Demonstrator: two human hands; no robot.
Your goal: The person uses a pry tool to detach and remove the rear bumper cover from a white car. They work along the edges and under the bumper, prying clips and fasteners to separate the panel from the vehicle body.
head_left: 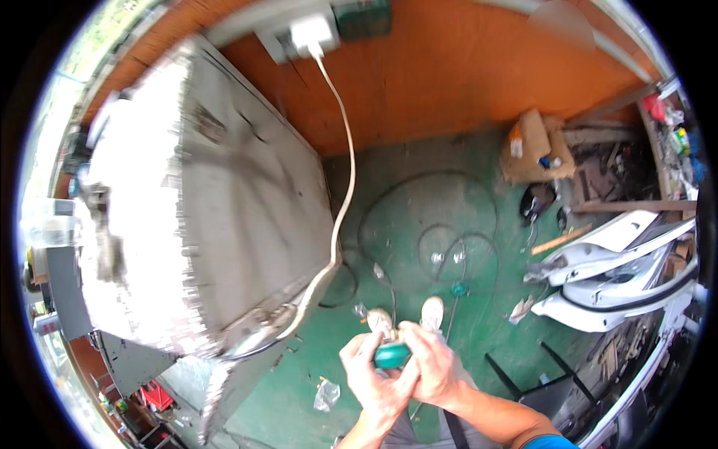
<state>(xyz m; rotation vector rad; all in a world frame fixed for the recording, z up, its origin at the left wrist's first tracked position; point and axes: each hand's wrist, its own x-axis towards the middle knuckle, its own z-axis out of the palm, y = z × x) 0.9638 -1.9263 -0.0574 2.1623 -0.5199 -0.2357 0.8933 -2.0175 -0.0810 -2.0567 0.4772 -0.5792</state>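
Note:
Both hands come together low in the middle, in front of my shoes. My left hand (374, 379) curls its fingers round a small rounded green object (391, 355). From the other side my right hand (431, 367) closes on the same object, its thumb and fingers at the upper end near a small yellowish part. The object's exact kind is hard to make out, as the fingers cover much of it. A thin dark hose (393, 296) on the floor runs up toward the hands; whether it joins the green object is hidden.
A big whitish metal cabinet (247, 194) stands at left, with a white cable (344, 127) from a wall plug (310, 31). Coiled hose (493, 217) lies on the green floor. At right are a cardboard box (532, 150), white vehicle panels (598, 262) and a black chair (550, 393).

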